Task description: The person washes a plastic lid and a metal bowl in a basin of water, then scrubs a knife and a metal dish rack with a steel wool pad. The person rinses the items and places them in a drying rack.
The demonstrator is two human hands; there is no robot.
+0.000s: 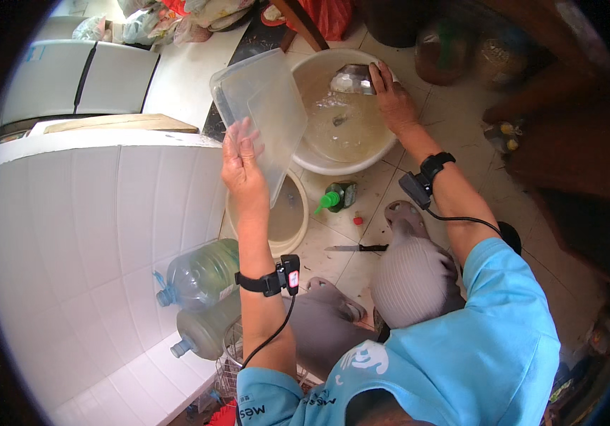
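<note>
My left hand [244, 167] grips a clear rectangular plastic tub or lid [266, 99] by its lower edge, tilted up beside a large white basin [383, 150]. Cloudy water [340, 135] fills part of the basin, with a small dark bit floating in it. My right hand [393, 103] is closed on the rim of a shiny metal bowl [352, 80], which is tipped at the basin's far side. Below the plastic piece stands a cream bucket [301, 231], partly hidden by it and my left forearm.
A green-capped bottle [337, 197], a small red cap [358, 221] and a knife [361, 248] are on the tiled floor near my feet. Two large water jugs [202, 273] lie by the white tiled wall [70, 227] at left. Dark wooden furniture [581, 149] stands at right.
</note>
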